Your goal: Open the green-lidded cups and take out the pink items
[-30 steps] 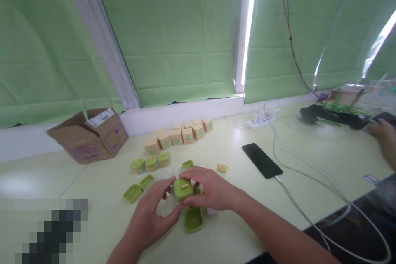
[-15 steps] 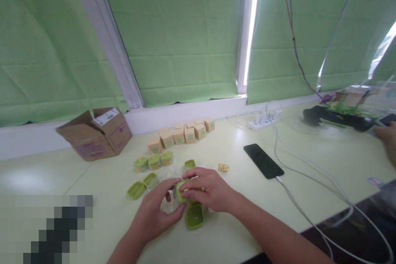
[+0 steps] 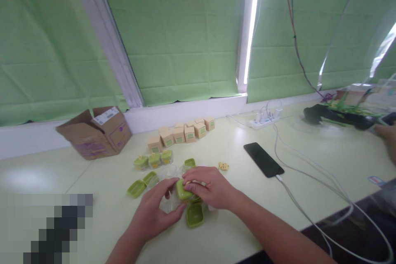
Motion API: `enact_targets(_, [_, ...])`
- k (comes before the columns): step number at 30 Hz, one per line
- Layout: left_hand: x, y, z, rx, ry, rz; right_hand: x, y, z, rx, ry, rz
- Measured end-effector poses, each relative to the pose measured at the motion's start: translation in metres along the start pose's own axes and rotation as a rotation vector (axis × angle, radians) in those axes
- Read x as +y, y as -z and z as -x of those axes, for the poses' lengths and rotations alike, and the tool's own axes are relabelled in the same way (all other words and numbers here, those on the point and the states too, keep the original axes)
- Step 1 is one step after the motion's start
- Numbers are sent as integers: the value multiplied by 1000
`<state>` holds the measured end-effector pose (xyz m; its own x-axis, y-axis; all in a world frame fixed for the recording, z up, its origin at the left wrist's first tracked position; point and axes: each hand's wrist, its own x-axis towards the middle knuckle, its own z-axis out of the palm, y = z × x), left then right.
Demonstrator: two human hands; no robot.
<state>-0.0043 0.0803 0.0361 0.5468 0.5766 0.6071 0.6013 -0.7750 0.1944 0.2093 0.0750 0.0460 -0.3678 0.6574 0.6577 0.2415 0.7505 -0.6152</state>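
Between my hands is a small square container with a green lid (image 3: 183,190) and a clear body. My left hand (image 3: 151,210) curves around its left side, with thumb and forefinger at its edges. From the right, my right hand (image 3: 212,187) closes over the top, its fingers and thumb on the lid and on a small pale piece there. Loose green lids (image 3: 195,215) lie just below and to the left, among clear cups (image 3: 168,204) partly hidden by my hands. Behind stand several lidded containers (image 3: 155,160) with pale pieces on top.
Small tan boxes (image 3: 178,135) stand in rows near the wall, right of an open cardboard carton (image 3: 99,134). Pale loose pieces (image 3: 223,166) lie right of my hands. A phone (image 3: 263,159) on a white cable, a power strip (image 3: 265,121) and another person's hand (image 3: 386,134) are farther right.
The green lid has turned to lie flatter, its top showing more. My right fingers have drawn back slightly toward its right side. My left hand has hardly moved.
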Motion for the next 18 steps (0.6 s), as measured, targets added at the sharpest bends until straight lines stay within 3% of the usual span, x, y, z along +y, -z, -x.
enact_targets(7, [-9, 9, 8, -91, -92, 67, 1, 3, -1, 50, -188, -167])
enact_targets(11, [-5, 14, 4, -288, -82, 242, 7, 5, -3, 150, -321, -369])
enact_targets(18, [5, 18, 1, -434, -40, 293, 17, 11, -7, 271, -368, -461])
